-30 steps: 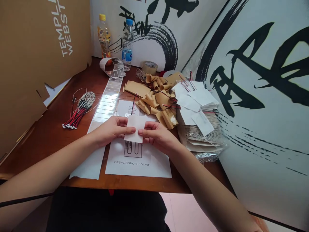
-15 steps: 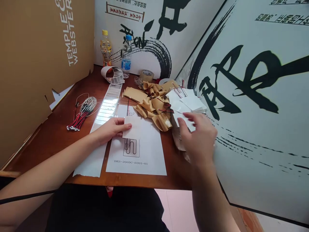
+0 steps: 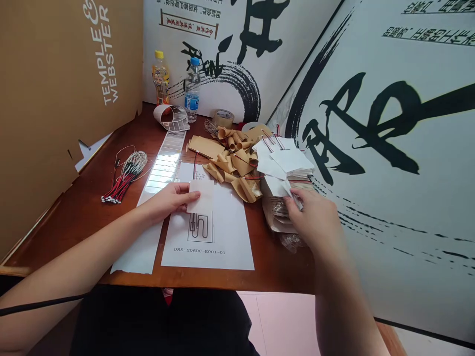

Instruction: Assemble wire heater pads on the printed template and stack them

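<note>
My left hand (image 3: 171,200) pinches a small white square pad (image 3: 204,197) between thumb and fingers. Dark red wires (image 3: 195,165) run up from its top edge. Beneath it lies a printed drawing sheet (image 3: 208,259) with a winding line diagram and the label DRS-206DC-E001-01. At the right, my right hand (image 3: 315,212) is closed on the near corner of a thin white sheet (image 3: 292,192), beside a stack of pads (image 3: 276,217) partly wrapped in clear plastic. More white pads with red and black wires (image 3: 291,160) rest on top of that stack.
Curled brown paper strips (image 3: 241,160) lie between the sheet and the stack. To the left are a bundle of wires with white connectors (image 3: 126,175) and a strip of labels (image 3: 163,163). Two bottles (image 3: 192,91) and tape (image 3: 223,117) stand behind. A cardboard box (image 3: 55,74) borders the left.
My right hand has moved right and slightly down and closed its fingers on the white sheet's corner. My left hand keeps its hold on the pad, almost still. The view has shifted slightly.
</note>
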A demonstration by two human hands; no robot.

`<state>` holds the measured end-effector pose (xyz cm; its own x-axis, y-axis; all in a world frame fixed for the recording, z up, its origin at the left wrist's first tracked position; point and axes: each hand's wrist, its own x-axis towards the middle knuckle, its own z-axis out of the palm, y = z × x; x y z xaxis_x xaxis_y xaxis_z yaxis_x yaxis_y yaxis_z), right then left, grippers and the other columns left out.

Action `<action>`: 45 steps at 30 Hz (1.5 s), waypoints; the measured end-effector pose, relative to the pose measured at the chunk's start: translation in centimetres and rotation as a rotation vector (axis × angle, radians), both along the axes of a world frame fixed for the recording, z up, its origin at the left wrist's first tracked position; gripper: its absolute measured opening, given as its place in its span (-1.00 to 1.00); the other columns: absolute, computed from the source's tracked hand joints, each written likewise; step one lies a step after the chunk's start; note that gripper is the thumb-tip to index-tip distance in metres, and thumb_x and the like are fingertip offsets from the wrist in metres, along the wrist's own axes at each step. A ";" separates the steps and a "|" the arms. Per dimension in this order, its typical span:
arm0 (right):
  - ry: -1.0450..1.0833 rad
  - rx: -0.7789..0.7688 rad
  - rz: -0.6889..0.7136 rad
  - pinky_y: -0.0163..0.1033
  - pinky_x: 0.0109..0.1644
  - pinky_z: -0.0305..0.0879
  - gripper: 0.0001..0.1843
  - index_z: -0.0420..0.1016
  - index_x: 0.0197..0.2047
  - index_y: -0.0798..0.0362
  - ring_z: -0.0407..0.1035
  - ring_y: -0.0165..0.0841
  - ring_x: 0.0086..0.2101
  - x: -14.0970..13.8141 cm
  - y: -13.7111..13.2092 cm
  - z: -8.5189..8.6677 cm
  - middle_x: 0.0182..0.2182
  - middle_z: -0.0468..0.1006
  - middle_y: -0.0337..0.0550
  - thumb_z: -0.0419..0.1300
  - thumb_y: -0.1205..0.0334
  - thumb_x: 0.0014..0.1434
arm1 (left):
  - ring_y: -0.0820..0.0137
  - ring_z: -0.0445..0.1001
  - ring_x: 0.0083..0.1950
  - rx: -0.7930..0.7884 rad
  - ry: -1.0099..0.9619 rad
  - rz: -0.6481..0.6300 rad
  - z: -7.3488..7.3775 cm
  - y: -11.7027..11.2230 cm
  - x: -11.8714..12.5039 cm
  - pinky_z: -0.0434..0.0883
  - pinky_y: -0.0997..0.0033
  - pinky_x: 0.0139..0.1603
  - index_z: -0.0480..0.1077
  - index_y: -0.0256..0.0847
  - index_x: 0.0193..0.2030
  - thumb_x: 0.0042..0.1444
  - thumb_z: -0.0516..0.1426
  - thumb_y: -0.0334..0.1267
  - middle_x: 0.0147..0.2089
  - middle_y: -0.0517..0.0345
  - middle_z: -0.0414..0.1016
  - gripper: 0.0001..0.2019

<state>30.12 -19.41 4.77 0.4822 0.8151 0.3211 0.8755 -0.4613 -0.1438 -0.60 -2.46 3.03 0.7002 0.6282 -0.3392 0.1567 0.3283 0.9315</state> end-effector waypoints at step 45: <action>0.015 0.300 0.148 0.01 -0.08 0.36 -0.73 0.65 -0.10 0.02 0.46 -0.04 -0.16 -1.6 -1.1 -0.7 -0.22 0.62 0.03 0.14 0.17 0.28 | 0.32 0.62 0.02 -0.132 -0.141 0.124 4.5 -1.4 15.8 0.53 0.19 0.16 0.53 -0.34 -0.22 0.29 0.24 -0.48 -0.04 -0.09 0.65 -0.95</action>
